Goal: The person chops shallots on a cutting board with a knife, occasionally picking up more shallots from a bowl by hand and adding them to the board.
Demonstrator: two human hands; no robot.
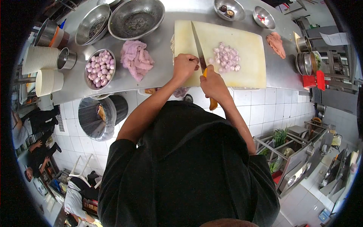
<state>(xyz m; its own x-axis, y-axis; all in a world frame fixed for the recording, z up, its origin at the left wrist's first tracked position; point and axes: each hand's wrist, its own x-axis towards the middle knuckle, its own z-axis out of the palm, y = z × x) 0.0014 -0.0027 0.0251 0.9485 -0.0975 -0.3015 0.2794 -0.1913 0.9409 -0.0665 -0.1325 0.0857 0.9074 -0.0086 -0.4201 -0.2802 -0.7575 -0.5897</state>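
Note:
My right hand [212, 84] is wrapped round the yellow handle of a large kitchen knife [197, 41], whose blade points away over a white cutting board [245, 36]. Close to the left of the blade, my left hand [184, 66] has its fingers curled together at the board's near-left part; whatever they hold is hidden. A heap of peeled, cut shallots [227, 56] lies on the board right of the knife. Farther left, whole peeled shallots [101, 68] fill a metal bowl [88, 80], with a crumpled pink cloth [135, 60] between it and the board.
Large metal bowls [137, 19] stand at the back left. Two small bowls [230, 11] sit behind the board, and an orange cloth [276, 44] lies to its right. Stacked white containers [49, 82] stand far left. A lined bin [96, 121] is below the table edge. Other people [77, 200] are at lower left.

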